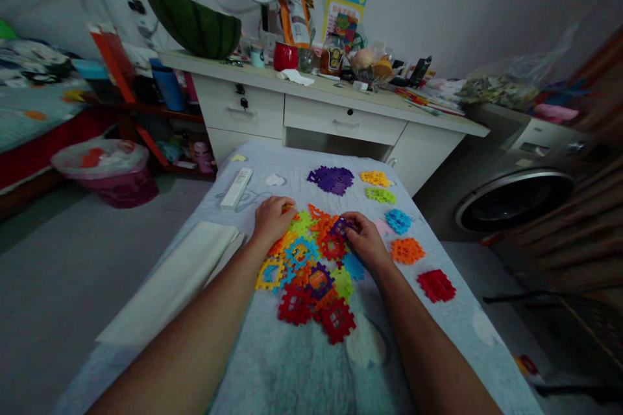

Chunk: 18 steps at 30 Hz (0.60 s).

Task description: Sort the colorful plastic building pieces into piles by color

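Fingers of the right hand (366,238) are clamped on a purple square plastic piece with notched edges (339,227), over the far right side of a multicoloured pile of notched plastic pieces (311,266) on the pale blue cloth-covered tabletop (292,376). The left hand (273,219) curls at the pile's far left; whether its fingers grip anything, I cannot tell. Beyond sits a purple heap of pieces (333,179).
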Tool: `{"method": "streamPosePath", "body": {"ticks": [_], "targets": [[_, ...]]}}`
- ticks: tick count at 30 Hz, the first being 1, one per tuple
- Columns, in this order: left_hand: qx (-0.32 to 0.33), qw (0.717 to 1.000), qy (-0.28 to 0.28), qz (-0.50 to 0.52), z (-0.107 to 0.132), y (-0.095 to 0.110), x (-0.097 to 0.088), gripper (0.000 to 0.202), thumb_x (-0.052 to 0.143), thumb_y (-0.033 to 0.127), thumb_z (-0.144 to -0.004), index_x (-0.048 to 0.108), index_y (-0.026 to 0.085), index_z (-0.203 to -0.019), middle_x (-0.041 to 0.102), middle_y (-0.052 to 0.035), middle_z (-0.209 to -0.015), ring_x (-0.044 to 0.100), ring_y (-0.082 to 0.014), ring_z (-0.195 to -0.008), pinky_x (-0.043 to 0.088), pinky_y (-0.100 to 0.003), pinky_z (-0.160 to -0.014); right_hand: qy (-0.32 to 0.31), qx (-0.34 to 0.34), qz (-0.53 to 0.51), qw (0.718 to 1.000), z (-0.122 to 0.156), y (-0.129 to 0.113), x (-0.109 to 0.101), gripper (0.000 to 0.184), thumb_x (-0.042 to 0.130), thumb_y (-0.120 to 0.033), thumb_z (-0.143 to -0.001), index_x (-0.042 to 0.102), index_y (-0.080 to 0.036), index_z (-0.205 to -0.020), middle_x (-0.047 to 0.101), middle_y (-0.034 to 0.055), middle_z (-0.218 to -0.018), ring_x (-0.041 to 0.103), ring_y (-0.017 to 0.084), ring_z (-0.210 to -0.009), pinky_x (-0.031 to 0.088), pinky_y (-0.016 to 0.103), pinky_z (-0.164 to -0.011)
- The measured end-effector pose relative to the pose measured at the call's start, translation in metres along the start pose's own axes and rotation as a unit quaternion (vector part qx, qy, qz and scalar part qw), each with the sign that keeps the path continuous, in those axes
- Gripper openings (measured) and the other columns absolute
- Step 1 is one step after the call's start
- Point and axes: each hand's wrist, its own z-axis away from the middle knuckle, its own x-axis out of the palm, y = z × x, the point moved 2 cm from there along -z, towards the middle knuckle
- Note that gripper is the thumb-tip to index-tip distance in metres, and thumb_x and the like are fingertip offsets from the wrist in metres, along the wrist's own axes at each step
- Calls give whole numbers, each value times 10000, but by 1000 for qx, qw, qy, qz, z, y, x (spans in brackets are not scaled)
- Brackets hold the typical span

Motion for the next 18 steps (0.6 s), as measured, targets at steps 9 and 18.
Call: {"method": "streamPosePath", "body": {"ticks": [9,18], "targets": [[-6,1000,4,6,0,0,1,244,533,321,-815,721,256,-955,710,-31,-1068,614,-219,-1071,440,-359,-975,-2,6,-3,1000,-1,3,2,303,571,-279,-682,621,-201,-971,663,-9,-779,596,145,-682,465,264,-639],[2,1000,9,1,-1,-2,3,241,530,318,-816,718,261,-957,712,-28,-1060,617,-214,-1067,440,-349,-975,10,3,14,1000,-1,5,1,279,556,-289,-689,633,-207,-944,647,-12,-744,566,142,-644,443,260,-606]]}}
